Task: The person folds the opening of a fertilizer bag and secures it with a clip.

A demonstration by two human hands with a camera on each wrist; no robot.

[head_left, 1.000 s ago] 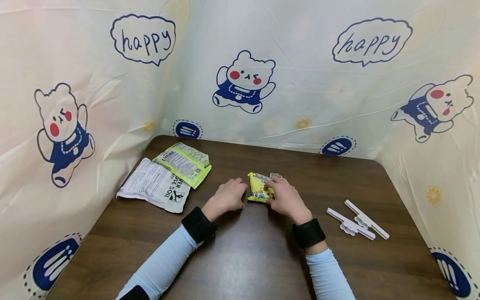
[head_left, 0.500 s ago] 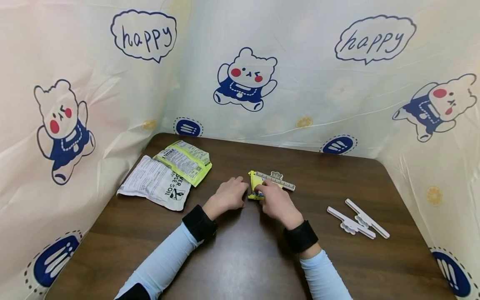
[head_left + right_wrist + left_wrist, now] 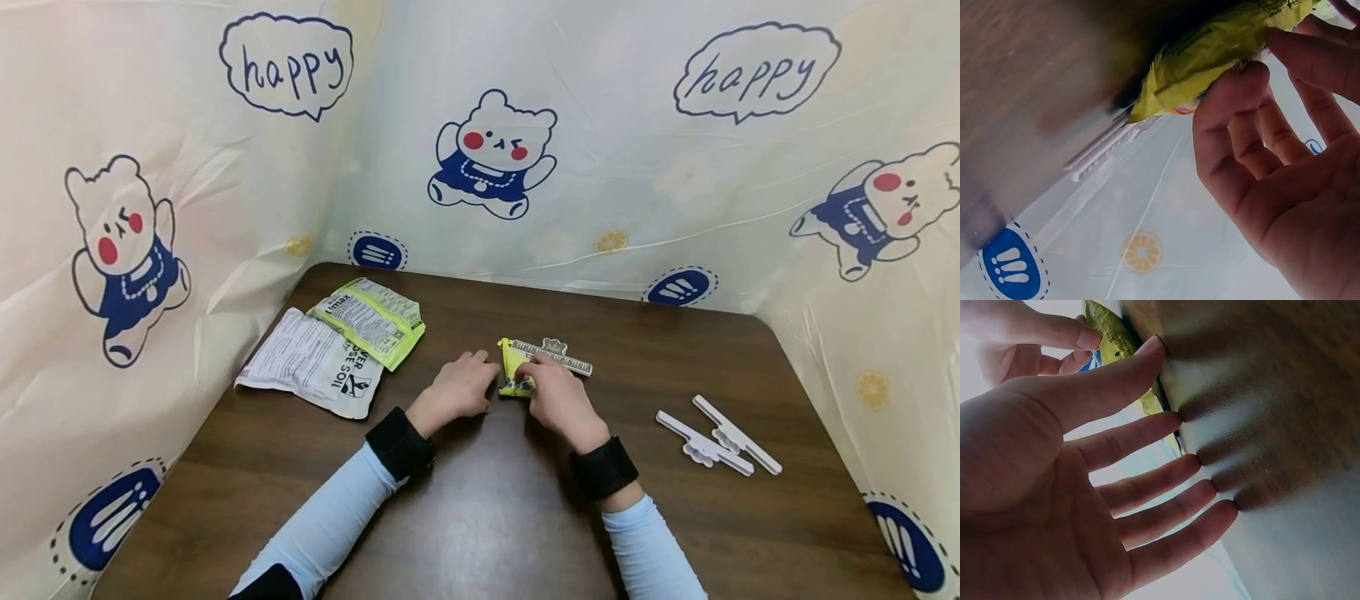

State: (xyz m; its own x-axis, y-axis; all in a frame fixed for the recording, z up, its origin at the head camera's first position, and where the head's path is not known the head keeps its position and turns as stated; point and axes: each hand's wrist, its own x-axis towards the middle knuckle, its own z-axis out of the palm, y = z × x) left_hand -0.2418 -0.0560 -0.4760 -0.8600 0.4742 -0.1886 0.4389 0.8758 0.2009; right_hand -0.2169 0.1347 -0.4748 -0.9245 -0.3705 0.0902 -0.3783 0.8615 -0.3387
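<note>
My right grip (image 3: 564, 402): bent fingers on yellow packet (image 3: 512, 363), can't tell if pinching. Clip (image 3: 576, 364) along packet's far side. My left grip (image 3: 459, 387): released, fingertips on tabletop (image 3: 465, 533).

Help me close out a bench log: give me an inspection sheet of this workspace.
Surface: dark wood-grain table, shiny at its near middle
Job's things: yellow printed packet; transparent bar clip across its far side, clamping unclear
Clutter: lime-green pouch overlapping white soil bag; two white bar clips
Hands: right hand pinches the packet; left hand beside it, fingers extended
Cables: nothing seen
Surroundings: pale cartoon-print curtain on three sides
</note>
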